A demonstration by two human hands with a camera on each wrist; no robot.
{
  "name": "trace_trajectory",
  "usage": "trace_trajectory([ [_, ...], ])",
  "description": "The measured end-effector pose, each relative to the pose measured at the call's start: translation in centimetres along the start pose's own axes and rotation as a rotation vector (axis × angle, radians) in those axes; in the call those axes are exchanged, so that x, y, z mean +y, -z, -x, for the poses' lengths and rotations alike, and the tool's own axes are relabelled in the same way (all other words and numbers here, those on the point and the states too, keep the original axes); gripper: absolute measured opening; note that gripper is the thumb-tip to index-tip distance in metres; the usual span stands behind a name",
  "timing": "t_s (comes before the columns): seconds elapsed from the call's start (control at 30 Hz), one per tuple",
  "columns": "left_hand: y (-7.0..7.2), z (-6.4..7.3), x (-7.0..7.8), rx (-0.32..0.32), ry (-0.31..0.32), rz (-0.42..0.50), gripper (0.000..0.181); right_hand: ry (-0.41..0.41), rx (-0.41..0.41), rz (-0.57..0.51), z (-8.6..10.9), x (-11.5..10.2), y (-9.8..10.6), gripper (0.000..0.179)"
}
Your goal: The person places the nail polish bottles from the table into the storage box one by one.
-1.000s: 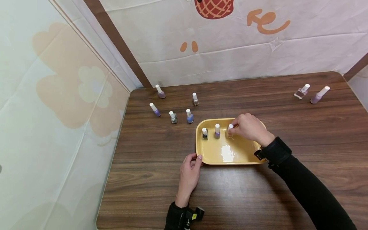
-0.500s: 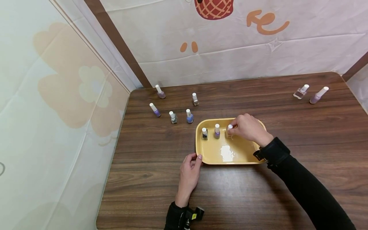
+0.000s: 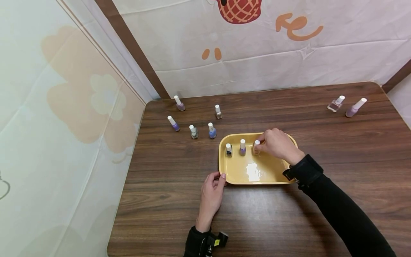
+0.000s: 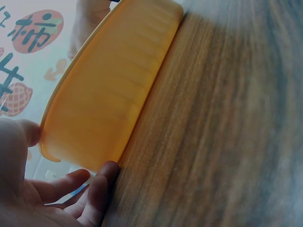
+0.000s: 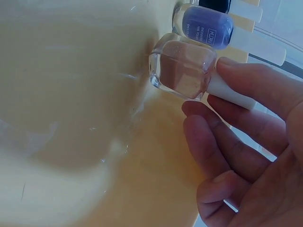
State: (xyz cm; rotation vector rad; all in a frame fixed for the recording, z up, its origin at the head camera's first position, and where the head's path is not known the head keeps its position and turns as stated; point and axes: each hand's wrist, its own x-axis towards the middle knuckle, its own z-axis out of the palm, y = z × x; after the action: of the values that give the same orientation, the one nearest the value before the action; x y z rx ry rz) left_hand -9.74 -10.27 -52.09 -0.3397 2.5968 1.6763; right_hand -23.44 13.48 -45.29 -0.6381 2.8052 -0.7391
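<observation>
My right hand (image 3: 280,144) pinches the white cap of a clear, pale pink nail polish bottle (image 5: 182,68) between thumb and fingers. That bottle stands inside the yellow tray (image 3: 269,175), near its far wall. Left of it in the tray are a purple nail polish bottle (image 3: 242,148) and a dark one (image 3: 228,150), both upright. At the tray's near left corner, my left hand (image 3: 212,194) holds the edge. In the left wrist view its thumb is on the rim and its curled fingers lie against the outer wall (image 4: 104,94), low by the table.
Left of and behind the tray stand several more nail polish bottles, among them a blue one (image 3: 212,131), a greenish clear one (image 3: 194,132) and a violet one (image 3: 174,125). Two others, one lilac (image 3: 353,110), stand at the far right. A printed cloth (image 3: 263,64) hangs behind the wooden table (image 3: 154,200).
The pale pink bottle has shifted very slightly left in my right hand's pinch. The left hand keeps its place on the tray corner.
</observation>
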Motion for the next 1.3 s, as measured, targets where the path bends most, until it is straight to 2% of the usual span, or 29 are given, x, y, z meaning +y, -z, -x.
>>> trace_trajectory([
  [0.23,-0.1,-0.08,-0.07,0.001,-0.003,0.005,0.048,0.015,0.024,0.007,-0.05,0.16,-0.21,0.011],
  [0.63,-0.14,-0.1,0.01,0.006,-0.021,0.004,0.046,-0.001,0.015,0.0,-0.02,0.06,-0.11,0.01],
  [1.07,-0.28,-0.01,-0.05,0.007,0.014,0.018,0.047,-0.03,0.034,0.009,0.08,-0.15,-0.38,0.008],
  [1.3,-0.28,0.02,-0.15,0.013,0.013,0.003,0.047,-0.037,0.041,0.014,0.06,-0.23,-0.55,0.01],
])
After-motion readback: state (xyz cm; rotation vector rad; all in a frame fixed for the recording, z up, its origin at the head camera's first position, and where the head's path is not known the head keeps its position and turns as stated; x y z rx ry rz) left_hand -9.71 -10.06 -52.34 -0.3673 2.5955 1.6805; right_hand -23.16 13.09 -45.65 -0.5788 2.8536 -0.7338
